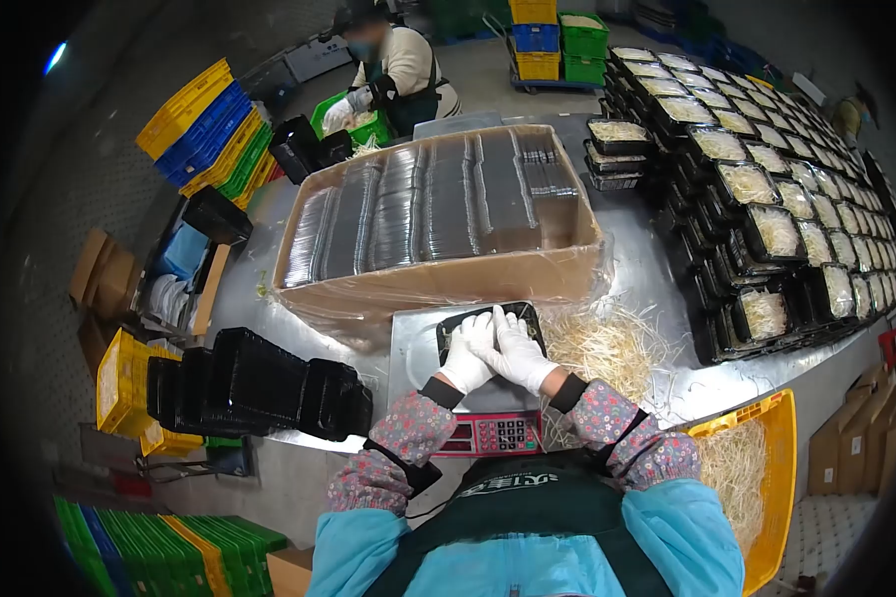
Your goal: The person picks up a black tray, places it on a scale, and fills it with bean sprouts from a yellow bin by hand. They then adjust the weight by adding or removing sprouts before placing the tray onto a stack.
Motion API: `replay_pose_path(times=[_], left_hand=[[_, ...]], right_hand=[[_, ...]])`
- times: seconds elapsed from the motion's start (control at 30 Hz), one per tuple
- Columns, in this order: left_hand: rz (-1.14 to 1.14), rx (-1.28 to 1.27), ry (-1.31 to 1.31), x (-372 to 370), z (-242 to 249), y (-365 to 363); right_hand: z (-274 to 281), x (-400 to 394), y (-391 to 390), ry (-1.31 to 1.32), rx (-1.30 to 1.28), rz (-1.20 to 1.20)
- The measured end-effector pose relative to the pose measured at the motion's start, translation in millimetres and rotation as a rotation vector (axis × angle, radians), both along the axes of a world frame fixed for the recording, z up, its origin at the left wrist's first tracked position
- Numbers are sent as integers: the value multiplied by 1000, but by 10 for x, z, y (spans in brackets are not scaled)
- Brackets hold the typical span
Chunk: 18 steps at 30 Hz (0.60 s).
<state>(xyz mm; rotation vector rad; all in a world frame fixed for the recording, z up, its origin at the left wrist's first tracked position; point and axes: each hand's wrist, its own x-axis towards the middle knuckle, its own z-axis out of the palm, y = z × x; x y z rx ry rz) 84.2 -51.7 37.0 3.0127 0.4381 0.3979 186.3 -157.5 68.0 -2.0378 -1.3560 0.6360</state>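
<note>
Both of my hands wear white gloves and lie over a black plastic tray (528, 318) on the metal plate of a weighing scale (408, 348). My left hand (466, 356) rests flat on the tray with its fingers stretched forward. My right hand (518, 355) is beside it, fingers extended and partly overlapping the left. The hands hide most of the tray's contents. A loose pile of bean sprouts (607, 348) lies just right of the scale. The scale's red keypad panel (493, 434) faces me.
Behind the scale stands a cardboard box (438, 284) of stacked clear plastic lids (398, 204). Stacked black trays (269, 383) lie left. Packed sprout trays (767, 229) rise at right. A yellow crate (782, 478) of sprouts is near my right side. A co-worker (403, 65) works across the table.
</note>
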Motion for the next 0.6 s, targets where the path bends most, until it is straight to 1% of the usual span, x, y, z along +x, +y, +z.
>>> replay_pose_path(times=[0.03, 0.07, 0.1, 0.13, 0.17, 0.23, 0.3, 0.37, 0.4, 0.43, 0.47, 0.5, 0.57, 0.6], left_hand=[[6, 5, -6, -36, 111, -19], [-13, -160, -6, -88, 223, -31], [-32, -326, -9, -132, 339, -63], [-27, -418, -80, -165, 406, -133], [16, -460, -9, -205, 559, -193], [81, -495, -70, -228, 590, -340], [84, -464, -65, -235, 480, -379], [97, -507, -107, -246, 497, -411], [101, -545, -181, -279, 521, -384], [105, -582, -255, -325, 598, -334], [95, -698, -427, -372, 683, -284], [125, -756, -488, -434, 808, -237], [164, -956, -648, -608, 991, -133], [176, -1027, -750, -688, 1106, -112]], right_hand=[[123, 36, -58, 26, 6, 69], [258, 103, -128, -6, 52, 142], [351, 199, -138, -70, 157, 152], [565, 335, -129, -73, 186, 130], [748, 495, -68, -69, 213, 108], [859, 835, 191, -198, 346, -53], [753, 1226, 502, -360, 330, -118], [567, 1504, 728, -418, -19, -75], [528, 1578, 768, -413, -22, -71], [498, 1626, 793, -254, -78, -54], [463, 1657, 795, -98, -133, -34], [456, 1675, 771, -99, -135, -22], [506, 1713, 702, -222, 42, -34], [564, 1738, 664, -127, 120, -57]])
